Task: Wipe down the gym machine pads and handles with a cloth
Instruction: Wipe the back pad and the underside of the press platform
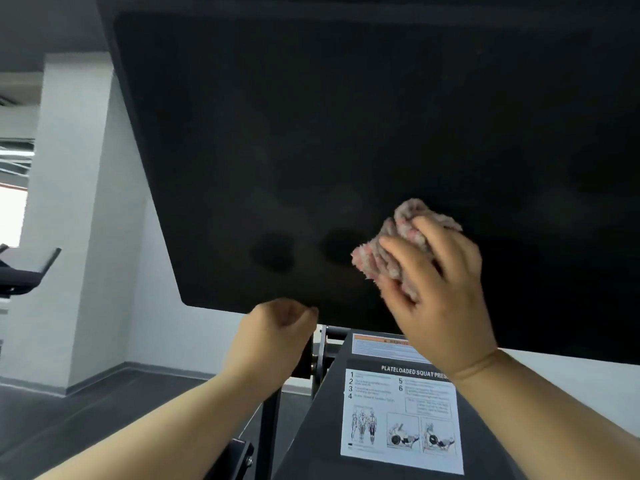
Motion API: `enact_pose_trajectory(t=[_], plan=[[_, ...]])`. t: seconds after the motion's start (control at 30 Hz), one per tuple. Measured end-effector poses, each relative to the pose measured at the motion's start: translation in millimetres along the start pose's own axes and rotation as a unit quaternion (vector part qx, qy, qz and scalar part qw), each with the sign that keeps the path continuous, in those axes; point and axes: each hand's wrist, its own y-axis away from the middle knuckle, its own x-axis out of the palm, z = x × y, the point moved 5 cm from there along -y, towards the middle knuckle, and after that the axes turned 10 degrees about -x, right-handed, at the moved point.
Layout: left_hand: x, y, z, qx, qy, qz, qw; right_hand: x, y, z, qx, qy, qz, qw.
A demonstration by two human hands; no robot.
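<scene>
Right grip [446, 289] clamped on bunched pink cloth [412, 216], pressing it against the black pad [311, 133] ahead of it. Left grip [277, 337] curled, just under the pad's lower edge; can't tell if it holds anything. Instruction label [401, 420] below right grip.

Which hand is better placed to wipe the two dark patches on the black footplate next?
Right. The right hand presses the pink cloth on the black footplate, just beside the nearer dark patch. The left hand is curled at the footplate's lower edge and has no cloth.
</scene>
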Motion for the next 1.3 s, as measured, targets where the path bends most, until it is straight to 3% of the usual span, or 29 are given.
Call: enact_pose_trajectory(t=[0.13, 0.3, 0.47, 0.6, 0.67, 0.73, 0.83, 0.93, 1.0, 1.13, 1.2, 1.3], plan=[[15, -8, 14, -0.202, 0.215, 0.032, 0.955, -3, -31, 11, -0.046, -0.024, -0.034, 0.998], [28, -5, 16, -0.296, 0.280, 0.094, 0.908, 25, -25, 22, -0.088, -0.023, 0.001, 0.996], [16, -9, 20, -0.275, 0.443, 0.041, 0.852, 42, 7, 45, -0.164, -0.092, 0.153, 0.970], [12, -12, 14, -0.261, 0.576, 0.044, 0.774, 8, -46, 35, -0.085, -0.074, 0.007, 0.994], [12, -13, 14, -0.254, 0.623, 0.052, 0.738, 8, -62, 31, -0.073, -0.064, -0.029, 0.995], [14, -14, 19, -0.258, 0.627, 0.086, 0.730, 24, -47, 34, -0.095, -0.043, 0.007, 0.995], [12, -19, 31, -0.248, 0.622, 0.151, 0.728, 48, 3, 44, -0.140, -0.059, 0.121, 0.981], [14, -16, 36, -0.250, 0.625, 0.165, 0.721, 55, 40, 52, -0.155, -0.075, 0.218, 0.961], [15, -16, 35, -0.238, 0.632, 0.177, 0.716, 46, 27, 57, -0.125, -0.087, 0.179, 0.972], [16, -23, 43, -0.202, 0.641, 0.208, 0.710, 6, -41, 43, -0.050, -0.045, -0.011, 0.998], [17, -27, 46, -0.191, 0.648, 0.219, 0.704, 10, -45, 31, -0.049, -0.034, -0.002, 0.998], [20, -30, 46, -0.190, 0.653, 0.221, 0.699, 40, -5, 33, -0.075, -0.042, 0.092, 0.992]])
